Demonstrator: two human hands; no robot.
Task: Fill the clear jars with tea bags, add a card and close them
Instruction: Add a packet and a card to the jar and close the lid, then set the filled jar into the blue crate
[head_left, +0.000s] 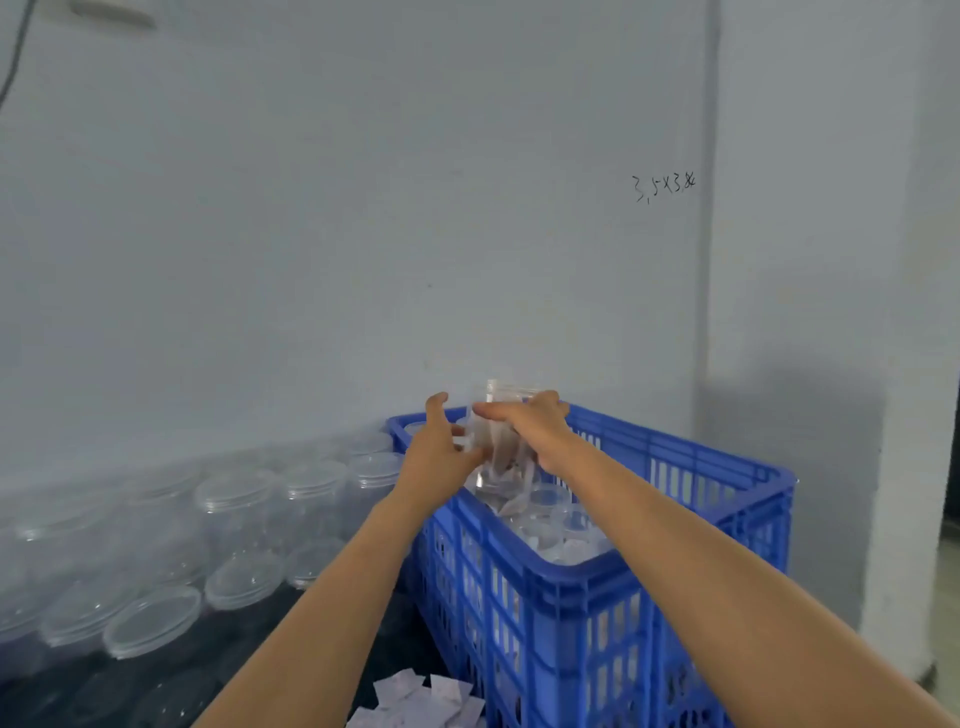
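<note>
— Where in the frame, the clear jar (496, 441)?
— Centre, above the far end of the blue crate (571, 587), tea bags (506, 454) inside.
— Grip?
— Left hand (441, 447) and right hand (535, 426) both curled around it. More jars (234, 519) at lower left.

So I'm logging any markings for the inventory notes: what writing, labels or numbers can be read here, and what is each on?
"3,5×3,8": handwritten in dark pen on the white wall, at; the last character is scrawled and unclear.
Blue crate: no readable text.
Clear jar held in both hands: no label visible.
Paper packets at the bottom edge: any print too blurred to read.
</note>
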